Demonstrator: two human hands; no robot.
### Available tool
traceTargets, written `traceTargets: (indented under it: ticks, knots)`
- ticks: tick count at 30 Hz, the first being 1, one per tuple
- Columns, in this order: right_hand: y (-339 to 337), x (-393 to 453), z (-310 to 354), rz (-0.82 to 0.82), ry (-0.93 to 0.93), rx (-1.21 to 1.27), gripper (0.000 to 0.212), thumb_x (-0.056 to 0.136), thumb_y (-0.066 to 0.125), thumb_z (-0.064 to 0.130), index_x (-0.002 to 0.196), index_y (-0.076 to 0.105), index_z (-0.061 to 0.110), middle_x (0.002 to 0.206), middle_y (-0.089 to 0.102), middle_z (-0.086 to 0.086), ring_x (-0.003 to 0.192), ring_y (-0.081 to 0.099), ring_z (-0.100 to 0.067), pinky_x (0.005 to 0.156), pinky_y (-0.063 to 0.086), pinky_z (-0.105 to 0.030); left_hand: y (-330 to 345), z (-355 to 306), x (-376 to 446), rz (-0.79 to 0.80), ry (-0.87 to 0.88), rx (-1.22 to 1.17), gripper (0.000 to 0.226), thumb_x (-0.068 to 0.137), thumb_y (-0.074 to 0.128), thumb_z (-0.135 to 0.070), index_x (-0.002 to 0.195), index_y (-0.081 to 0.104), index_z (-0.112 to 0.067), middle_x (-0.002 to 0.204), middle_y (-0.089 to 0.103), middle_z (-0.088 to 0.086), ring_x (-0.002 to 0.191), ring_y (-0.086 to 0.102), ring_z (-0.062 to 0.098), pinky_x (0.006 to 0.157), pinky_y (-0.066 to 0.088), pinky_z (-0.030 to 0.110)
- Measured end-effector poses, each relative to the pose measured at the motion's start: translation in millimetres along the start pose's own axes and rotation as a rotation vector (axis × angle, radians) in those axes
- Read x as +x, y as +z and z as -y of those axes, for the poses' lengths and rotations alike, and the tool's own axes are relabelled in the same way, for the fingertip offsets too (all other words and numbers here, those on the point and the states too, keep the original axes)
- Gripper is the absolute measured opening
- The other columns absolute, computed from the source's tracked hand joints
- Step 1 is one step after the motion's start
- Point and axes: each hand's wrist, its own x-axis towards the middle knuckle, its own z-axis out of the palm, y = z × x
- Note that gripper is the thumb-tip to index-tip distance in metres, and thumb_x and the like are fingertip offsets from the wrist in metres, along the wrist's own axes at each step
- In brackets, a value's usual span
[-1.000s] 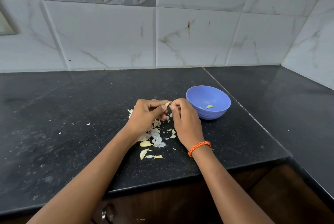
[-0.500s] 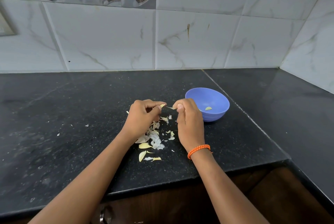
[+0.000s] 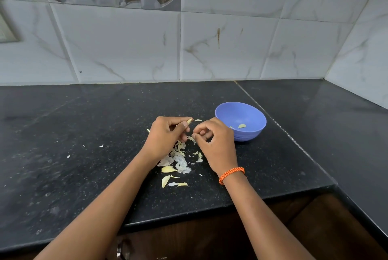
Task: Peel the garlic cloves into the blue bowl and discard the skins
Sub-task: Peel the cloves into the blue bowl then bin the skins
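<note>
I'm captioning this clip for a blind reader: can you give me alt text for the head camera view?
Over a black counter, the left hand pinches a garlic clove while the right hand pinches a bit of skin. Skins litter the counter beneath; a blue bowl to the right holds a peeled clove.

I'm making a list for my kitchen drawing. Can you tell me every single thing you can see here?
bowl: one, blue, on the counter beside the right hand
peeled garlic: at least one pale piece, inside the bowl
garlic cloves: two loose, pale yellow, on the counter between the arms
garlic skins: a heap, whitish, under the hands
counter: one, black speckled
wall tiles: white marbled, behind the counter
bracelet: one, orange, on the right wrist
left hand: fingers hold a garlic clove
right hand: fingers pinch a bit of skin
</note>
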Motion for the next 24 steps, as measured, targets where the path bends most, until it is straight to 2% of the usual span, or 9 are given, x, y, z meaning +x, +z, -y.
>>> traceTargets:
  ticks: [4,8,11,16,20,22,24]
  knots:
    - [0,1,0,-0.011,-0.001,0.013,0.020,0.088,0.081,0.009,0.089,0.069,0.025,0.091,0.065,0.012,0.072,0.067,-0.011,0.067,0.056,-0.028,0,-2,-1,0.003,-0.016,-0.019,0.021,0.107,0.065,-0.009,0.117,0.083,-0.014,0.087,0.078,0.011,0.068,0.070,0.024,0.071,0.062,0.040]
    - [0,-1,0,0.009,-0.027,0.011,0.027,0.099,0.071,0.018,0.123,0.071,0.031,0.104,0.070,0.013,0.086,0.070,-0.008,0.077,0.058,-0.027,-2,-5,-3,0.021,0.013,0.043,0.019,0.105,0.069,-0.010,0.115,0.084,-0.016,0.087,0.081,0.005,0.069,0.074,0.027,0.074,0.066,0.040]
    - [2,-1,0,0.019,-0.084,-0.068,0.018,0.099,0.072,0.019,0.114,0.074,0.028,0.104,0.071,0.011,0.089,0.069,-0.008,0.078,0.059,-0.036,-2,-7,-5,0.024,0.031,0.083,0.019,0.104,0.071,-0.010,0.110,0.086,-0.018,0.085,0.082,0.001,0.071,0.076,0.030,0.072,0.066,0.037]
    - [-1,0,-1,-0.023,0.008,-0.006,0.007,0.098,0.076,0.015,0.103,0.077,0.020,0.090,0.077,0.012,0.082,0.074,-0.003,0.074,0.063,-0.032,-1,-8,-4,0.011,0.018,0.001,0.013,0.101,0.076,-0.015,0.110,0.085,-0.013,0.090,0.083,0.005,0.074,0.078,0.029,0.076,0.067,0.046]
    - [-1,-1,2,-0.037,-0.006,0.016,0.005,0.097,0.078,0.025,0.098,0.076,0.020,0.087,0.076,0.014,0.082,0.073,-0.001,0.072,0.063,-0.030,1,-9,-5,0.044,0.022,-0.051,0.017,0.094,0.084,-0.016,0.110,0.085,-0.012,0.094,0.083,0.007,0.081,0.080,0.031,0.079,0.067,0.042]
    - [-1,-1,2,-0.032,-0.009,0.020,0.003,0.097,0.077,0.023,0.100,0.075,0.023,0.085,0.076,0.014,0.081,0.073,-0.002,0.071,0.063,-0.032,2,-11,-6,0.034,0.023,-0.071,0.018,0.092,0.085,-0.012,0.109,0.085,-0.010,0.091,0.083,0.009,0.079,0.080,0.030,0.077,0.066,0.035]
    - [0,-1,3,-0.027,-0.007,0.023,0.010,0.097,0.075,0.019,0.104,0.073,0.027,0.082,0.075,0.013,0.080,0.073,-0.005,0.068,0.062,-0.037,3,-11,-6,0.027,0.018,-0.091,0.018,0.092,0.084,-0.010,0.110,0.084,-0.008,0.090,0.083,0.010,0.078,0.080,0.030,0.076,0.066,0.034]
